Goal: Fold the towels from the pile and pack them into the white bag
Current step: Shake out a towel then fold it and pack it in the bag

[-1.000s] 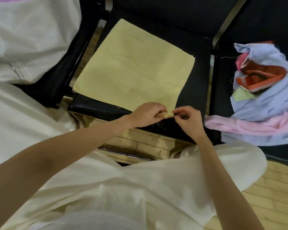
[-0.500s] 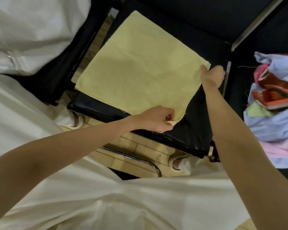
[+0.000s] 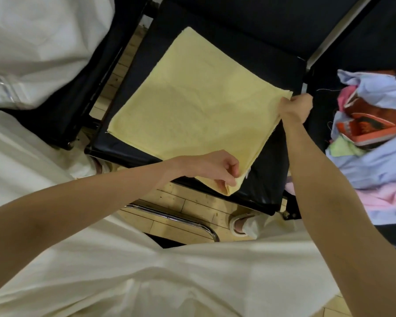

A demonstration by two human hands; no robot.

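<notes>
A pale yellow towel (image 3: 192, 106), folded into a square, lies flat on the black seat (image 3: 268, 175) of the middle chair. My left hand (image 3: 215, 168) pinches its near corner at the seat's front. My right hand (image 3: 295, 108) grips the towel's right corner by the seat's right side. The towel pile (image 3: 375, 152), in blue, pink, orange and green, sits on the chair to the right. The white bag (image 3: 39, 46) rests on the chair at the left, its inside hidden.
White fabric (image 3: 146, 277) covers my lap along the bottom. A chrome chair leg (image 3: 169, 216) and wooden floor (image 3: 165, 200) show below the seat, with a sandalled foot (image 3: 242, 225) beside them. Black chair backs close off the far side.
My right hand left the near corner and moved up to the towel's right corner, which it now grips. My left hand kept hold of the near corner.
</notes>
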